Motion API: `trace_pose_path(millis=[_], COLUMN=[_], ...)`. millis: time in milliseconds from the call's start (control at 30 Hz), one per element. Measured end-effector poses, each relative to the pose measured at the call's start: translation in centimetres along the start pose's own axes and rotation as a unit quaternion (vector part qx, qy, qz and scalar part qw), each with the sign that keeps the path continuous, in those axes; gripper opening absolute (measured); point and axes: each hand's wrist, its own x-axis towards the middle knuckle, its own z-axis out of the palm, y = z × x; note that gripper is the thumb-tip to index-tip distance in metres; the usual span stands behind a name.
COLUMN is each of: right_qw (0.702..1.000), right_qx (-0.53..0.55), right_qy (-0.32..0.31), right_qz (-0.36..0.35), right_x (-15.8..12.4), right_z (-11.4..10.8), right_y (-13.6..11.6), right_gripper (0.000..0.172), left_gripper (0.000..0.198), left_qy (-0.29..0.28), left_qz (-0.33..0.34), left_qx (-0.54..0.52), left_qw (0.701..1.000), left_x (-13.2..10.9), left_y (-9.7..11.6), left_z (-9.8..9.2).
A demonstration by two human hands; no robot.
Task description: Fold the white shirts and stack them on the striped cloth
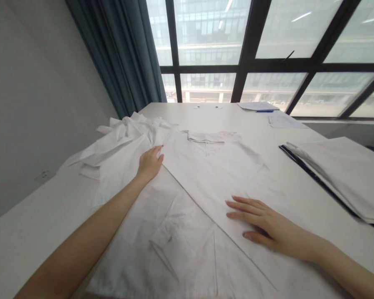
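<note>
A white coat (202,178) with its collar at the far end lies spread on the table in front of me. One side is folded over at a slant, its edge running from my left hand down to the lower right. At the upper left end of that edge, my left hand (151,162) has its thumb and fingers closed on the cloth. My right hand (262,224) rests palm down on the folded panel, fingers spread. Wrinkles and a seam show in the lower layer nearest me.
Crumpled white cloth (127,137) lies beside the coat on the left. Folded white fabric with a dark layer under it (345,174) sits at the right. Papers (257,106) and a blue pen (264,111) are on the far side of the white table (168,110), before the windows.
</note>
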Motion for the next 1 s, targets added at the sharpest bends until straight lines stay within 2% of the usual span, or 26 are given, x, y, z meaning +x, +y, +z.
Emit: trace_pose_path(millis=[133, 467, 767, 833, 900, 933, 1000], right_qw=[1.0, 1.0, 1.0, 1.0, 1.0, 1.0, 1.0], right_qx=[0.009, -0.008, -0.003, 0.001, 0.008, 0.009, 0.01], right_qy=[0.008, -0.007, 0.001, 0.005, 0.009, 0.01, 0.011], right_qz=[-0.001, 0.004, -0.003, -0.004, -0.007, -0.008, -0.009], right_x=[0.0, 0.0, 0.0, 0.0, 0.0, 0.0, 0.0], right_z=[0.0, 0.0, 0.0, 0.0, 0.1, 0.1, 0.1], right_y=[0.0, 0.0, 0.0, 0.1, 0.1, 0.2, 0.2], right_gripper=[0.048, 0.048, 0.049, 0.049, 0.049, 0.049, 0.049], left_gripper=[0.037, 0.027, 0.03, 0.032, 0.035, 0.037, 0.039], left_qy=[0.038, 0.068, 0.117, 0.134, 0.125, 0.099, 0.012], left_qz=[-0.034, -0.058, -0.077, -0.053, 0.019, 0.069, 0.163], left_qx=[-0.012, -0.073, -0.094, -0.082, -0.075, -0.075, -0.076], left_qw=[0.999, 0.993, 0.986, 0.986, 0.989, 0.99, 0.984], left_x=[0.4, 0.9, 0.8, 0.5, 0.2, 0.1, -0.2], left_y=[-0.9, -1.5, -1.6, -1.1, -0.5, -0.2, 0.3], left_z=[-0.1, -0.1, -0.7, -0.9, -0.9, -0.8, -0.6])
